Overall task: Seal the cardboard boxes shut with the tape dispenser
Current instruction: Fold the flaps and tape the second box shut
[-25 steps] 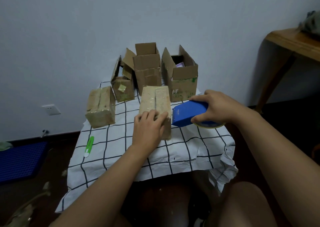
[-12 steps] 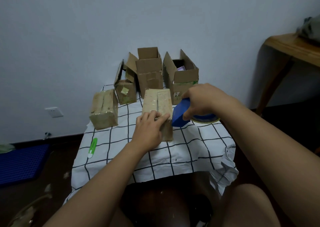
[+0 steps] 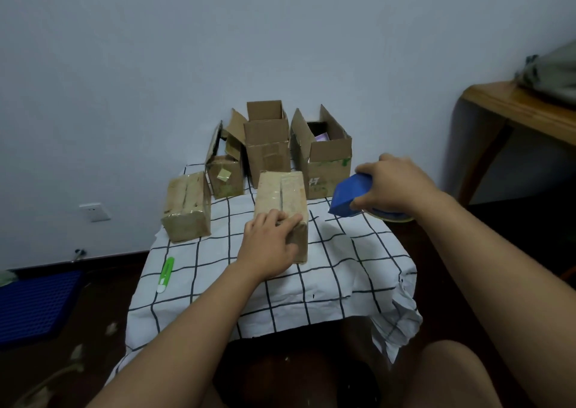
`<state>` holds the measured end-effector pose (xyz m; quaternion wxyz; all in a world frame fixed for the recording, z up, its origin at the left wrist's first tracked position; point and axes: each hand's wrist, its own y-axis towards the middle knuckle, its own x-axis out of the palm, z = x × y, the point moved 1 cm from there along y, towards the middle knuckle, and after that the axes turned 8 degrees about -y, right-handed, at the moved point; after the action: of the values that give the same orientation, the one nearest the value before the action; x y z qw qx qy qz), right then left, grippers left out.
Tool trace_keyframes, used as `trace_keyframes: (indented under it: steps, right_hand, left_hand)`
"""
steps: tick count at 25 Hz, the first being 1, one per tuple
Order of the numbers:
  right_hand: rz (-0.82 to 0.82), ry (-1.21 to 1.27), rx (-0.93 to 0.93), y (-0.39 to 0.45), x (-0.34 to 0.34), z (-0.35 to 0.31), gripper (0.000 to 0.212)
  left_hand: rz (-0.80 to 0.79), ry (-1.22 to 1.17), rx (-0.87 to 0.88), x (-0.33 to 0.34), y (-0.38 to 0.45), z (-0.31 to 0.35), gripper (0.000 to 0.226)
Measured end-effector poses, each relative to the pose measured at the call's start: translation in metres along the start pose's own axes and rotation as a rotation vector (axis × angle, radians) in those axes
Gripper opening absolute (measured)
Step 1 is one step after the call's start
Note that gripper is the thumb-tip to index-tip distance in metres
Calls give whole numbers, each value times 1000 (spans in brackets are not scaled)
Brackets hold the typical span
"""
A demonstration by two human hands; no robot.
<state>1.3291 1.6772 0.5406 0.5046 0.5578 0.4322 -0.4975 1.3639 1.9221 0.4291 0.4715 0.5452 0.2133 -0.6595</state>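
Observation:
A closed cardboard box (image 3: pixel 282 194) with tape along its top seam lies in the middle of the checked cloth (image 3: pixel 336 270). My left hand (image 3: pixel 268 245) rests on the box's near end, fingers laid over the top edge. To the right of the box, my right hand (image 3: pixel 389 184) grips the blue tape dispenser (image 3: pixel 349 197), held off the box above the cloth's right edge. A second closed, taped box (image 3: pixel 187 206) lies at the left. Three boxes with raised flaps stand at the back: a small one (image 3: pixel 226 174), a middle one (image 3: pixel 268 145) and a right one (image 3: pixel 327 158).
A green and white utility knife (image 3: pixel 165 275) lies on the cloth's left side. A wooden table (image 3: pixel 523 111) stands at the right. A blue mat (image 3: pixel 34 304) and paper scraps lie on the dark floor at the left. The white wall carries a socket (image 3: pixel 93 212).
My right hand has pulled the dispenser away from the middle box, to the right and slightly up. My left hand stays on the box's near end.

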Motion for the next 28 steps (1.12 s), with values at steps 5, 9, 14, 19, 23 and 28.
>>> trace_keyframes:
  steps: [5, 9, 14, 19, 23, 28]
  right_hand:
    - [84, 219, 89, -14, 42, -20, 75]
    - [161, 408, 196, -9, 58, -25, 80]
    - [207, 517, 233, -12, 70, -27, 77]
    - [222, 566, 257, -17, 81, -21, 77]
    - [229, 579, 264, -15, 87, -17, 78]
    - [225, 633, 271, -13, 93, -18, 78]
  left_hand:
    - [114, -23, 14, 6, -3, 0, 57]
    - [220, -87, -60, 9, 3, 7, 47]
    - [380, -7, -160, 25, 12, 22, 51]
    - [490, 41, -200, 37, 18, 26, 39]
    - [521, 55, -160, 41, 20, 25, 33]
    - [505, 76, -81, 41, 12, 19, 33]
